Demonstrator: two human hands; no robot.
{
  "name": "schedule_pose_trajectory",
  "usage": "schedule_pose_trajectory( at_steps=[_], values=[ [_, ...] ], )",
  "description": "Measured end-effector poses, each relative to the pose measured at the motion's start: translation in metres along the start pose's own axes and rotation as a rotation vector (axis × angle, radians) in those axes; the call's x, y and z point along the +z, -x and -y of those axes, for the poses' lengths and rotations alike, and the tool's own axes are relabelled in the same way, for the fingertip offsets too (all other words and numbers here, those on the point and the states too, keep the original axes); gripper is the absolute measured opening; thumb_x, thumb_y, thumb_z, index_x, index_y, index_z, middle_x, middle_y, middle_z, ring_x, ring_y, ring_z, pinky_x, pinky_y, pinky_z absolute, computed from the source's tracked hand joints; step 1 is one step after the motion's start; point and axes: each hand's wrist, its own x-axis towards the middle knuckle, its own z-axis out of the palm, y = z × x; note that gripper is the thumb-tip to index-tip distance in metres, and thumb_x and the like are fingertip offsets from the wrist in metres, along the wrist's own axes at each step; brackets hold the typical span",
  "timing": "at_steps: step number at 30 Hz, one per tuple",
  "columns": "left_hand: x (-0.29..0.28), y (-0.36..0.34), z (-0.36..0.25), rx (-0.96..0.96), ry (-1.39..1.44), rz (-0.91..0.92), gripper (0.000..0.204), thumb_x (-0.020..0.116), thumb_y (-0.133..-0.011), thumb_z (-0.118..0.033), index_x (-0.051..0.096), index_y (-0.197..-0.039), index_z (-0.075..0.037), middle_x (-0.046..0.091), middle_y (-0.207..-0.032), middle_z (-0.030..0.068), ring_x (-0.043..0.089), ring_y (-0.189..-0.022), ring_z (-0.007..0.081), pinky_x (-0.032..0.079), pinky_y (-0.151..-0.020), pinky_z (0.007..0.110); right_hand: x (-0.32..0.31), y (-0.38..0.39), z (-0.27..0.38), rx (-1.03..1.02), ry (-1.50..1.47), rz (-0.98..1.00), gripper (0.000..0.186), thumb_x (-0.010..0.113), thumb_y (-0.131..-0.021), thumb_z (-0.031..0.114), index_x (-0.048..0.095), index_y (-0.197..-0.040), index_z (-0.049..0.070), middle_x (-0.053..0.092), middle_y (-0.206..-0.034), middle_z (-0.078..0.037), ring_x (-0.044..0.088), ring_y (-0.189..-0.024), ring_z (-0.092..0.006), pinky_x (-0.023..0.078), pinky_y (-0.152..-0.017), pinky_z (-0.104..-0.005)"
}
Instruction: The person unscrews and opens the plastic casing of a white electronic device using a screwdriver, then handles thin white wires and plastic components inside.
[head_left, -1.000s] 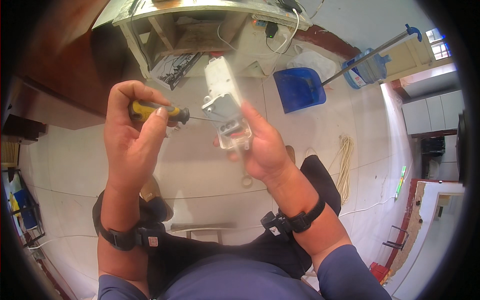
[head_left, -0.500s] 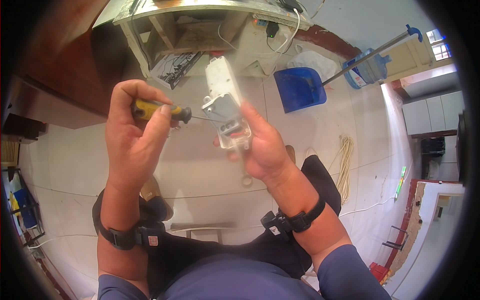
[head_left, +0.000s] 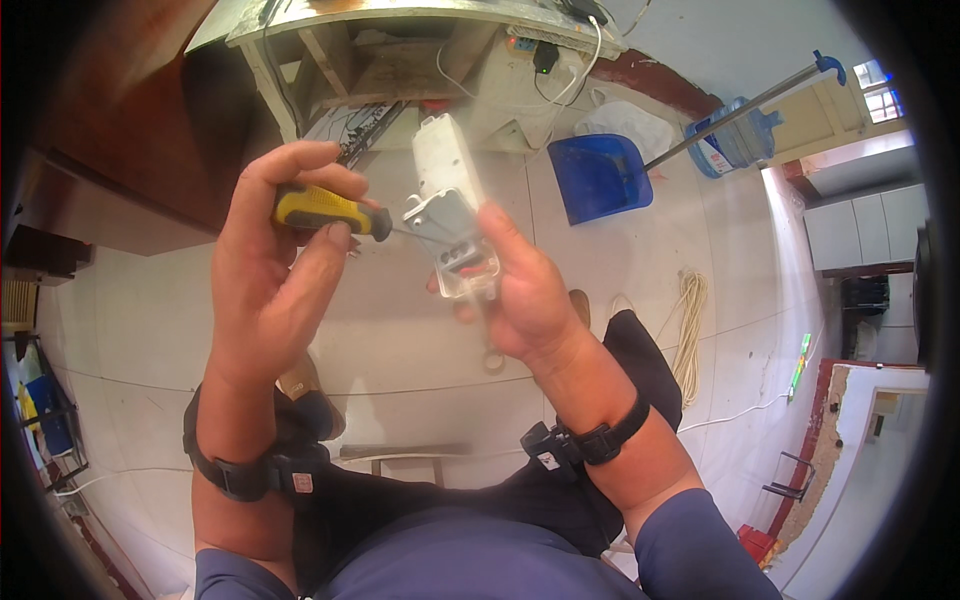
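Note:
In my left hand (head_left: 275,255) is a screwdriver (head_left: 325,211) with a yellow and black handle, held between thumb and fingers. Its thin shaft points right, into the lower part of a long white plastic device (head_left: 443,165). My right hand (head_left: 530,285) grips that device from its right side, the thumb along its edge. The lower end of the device is uncovered, showing a grey plate, a row of round terminal holes and a bit of red. Whether the screwdriver's tip sits in one of the holes is too small to tell.
Ahead stands a worn wooden desk (head_left: 370,75) with cables and a lit power strip. A blue dustpan (head_left: 602,180) with a long handle and a large water bottle (head_left: 735,140) are at the far right. A rope coil (head_left: 690,335) lies on the tiled floor beside my leg.
My left hand has shifted slightly, its fingers lifting and loosening around the screwdriver handle, which has turned to show more yellow. The device and my right hand stay nearly still.

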Motion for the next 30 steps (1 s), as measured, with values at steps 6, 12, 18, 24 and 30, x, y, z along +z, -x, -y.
schedule_pose_trajectory(
  at_steps=[6,12,18,24,30],
  values=[
    [0.000,-0.001,0.000,-0.065,-0.076,-0.058,0.042,0.056,-0.098,-0.002,0.042,-0.137,-0.005,0.061,-0.112,0.0081,0.060,-0.096,0.0114,0.051,-0.082,0.026,0.000,0.001,-0.002,0.013,0.009,0.012,0.042,0.041,-0.106,0.040,0.040,-0.138,0.013,0.061,-0.104,-0.005,0.067,-0.072,-0.0145,0.048,-0.043,-0.0233],
    [0.004,-0.003,-0.001,-0.147,-0.171,-0.154,0.040,0.060,-0.098,-0.003,0.046,-0.136,-0.005,0.059,-0.099,0.0029,0.058,-0.084,0.0075,0.052,-0.076,0.022,0.003,0.002,-0.003,0.028,0.028,0.012,0.041,0.041,-0.106,0.040,0.041,-0.137,0.013,0.061,-0.103,-0.003,0.066,-0.072,-0.0141,0.047,-0.043,-0.0233],
    [0.011,-0.005,-0.002,-0.151,-0.222,-0.235,0.040,0.064,-0.097,-0.008,0.051,-0.135,-0.005,0.059,-0.090,0.0015,0.060,-0.076,0.0070,0.051,-0.070,0.021,0.002,0.004,-0.004,0.053,0.047,-0.031,0.048,0.045,-0.104,0.049,0.052,-0.132,0.010,0.067,-0.105,-0.006,0.067,-0.081,-0.0195,0.045,-0.055,-0.0278],
    [0.011,-0.007,0.007,-0.242,-0.095,-0.290,0.040,0.064,-0.099,-0.014,0.051,-0.135,-0.004,0.059,-0.087,0.0003,0.059,-0.072,0.0060,0.050,-0.067,0.020,0.007,0.003,-0.001,0.069,-0.019,-0.003,0.042,0.040,-0.106,0.040,0.041,-0.139,0.013,0.061,-0.104,-0.003,0.066,-0.072,-0.0139,0.047,-0.044,-0.0235],
    [0.013,-0.007,0.008,-0.253,-0.088,-0.307,0.039,0.063,-0.099,-0.015,0.051,-0.135,-0.004,0.059,-0.087,0.0000,0.060,-0.071,0.0055,0.051,-0.066,0.020,0.006,0.004,-0.002,0.063,-0.029,0.005,0.042,0.041,-0.106,0.040,0.041,-0.139,0.013,0.061,-0.104,-0.003,0.066,-0.072,-0.0136,0.047,-0.044,-0.0229]
  ],
)
